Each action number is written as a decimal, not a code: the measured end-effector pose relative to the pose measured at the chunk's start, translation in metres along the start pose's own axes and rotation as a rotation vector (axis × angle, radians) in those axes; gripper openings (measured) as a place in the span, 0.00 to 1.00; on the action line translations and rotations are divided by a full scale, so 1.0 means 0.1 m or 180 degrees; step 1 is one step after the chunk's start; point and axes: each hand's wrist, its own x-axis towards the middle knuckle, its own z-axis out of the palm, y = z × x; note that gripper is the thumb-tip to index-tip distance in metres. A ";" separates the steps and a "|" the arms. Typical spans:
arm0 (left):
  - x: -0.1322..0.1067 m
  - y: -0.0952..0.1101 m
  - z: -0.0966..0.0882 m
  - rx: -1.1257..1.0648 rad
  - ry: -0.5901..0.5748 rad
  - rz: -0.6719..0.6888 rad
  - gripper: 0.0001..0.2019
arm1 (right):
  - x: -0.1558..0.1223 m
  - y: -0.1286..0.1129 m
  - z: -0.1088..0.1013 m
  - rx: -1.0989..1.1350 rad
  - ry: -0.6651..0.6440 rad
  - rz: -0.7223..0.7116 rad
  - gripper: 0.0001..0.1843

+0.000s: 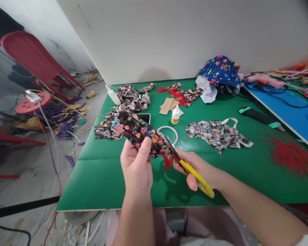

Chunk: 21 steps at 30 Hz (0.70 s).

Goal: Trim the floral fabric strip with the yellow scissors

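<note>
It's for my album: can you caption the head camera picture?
The left hand holds flowery cloth and the right hand yellow scissors at its edge, above a green table.

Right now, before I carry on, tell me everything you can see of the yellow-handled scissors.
The scissors have a bright yellow handle, apparently plastic, and slim dark blades that look metal. They are held above the green table, slanting: blades toward the upper left, handle running down to the right. The right hand grips the handle, whose end sticks out past the hand. In this view the blades overlap the right end of the floral cloth; whether they touch it or stand open is unclear.
</note>
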 end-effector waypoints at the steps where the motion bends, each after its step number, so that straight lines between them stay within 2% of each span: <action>1: 0.00 0.00 0.00 0.0018 0.0011 -0.0003 0.10 | 0.00 0.00 0.00 -0.0023 -0.0003 -0.0011 0.40; 8: 0.01 0.01 -0.03 0.0131 -0.0002 -0.0101 0.10 | -0.01 -0.05 -0.01 0.0257 -0.0120 0.0112 0.38; 14: 0.01 0.01 -0.03 0.0195 0.0034 -0.0093 0.10 | -0.01 -0.07 0.00 0.0358 -0.0047 0.0142 0.36; 21: 0.01 0.01 -0.04 0.0113 -0.0072 -0.0119 0.10 | -0.01 -0.06 0.00 0.0428 -0.0104 0.0268 0.33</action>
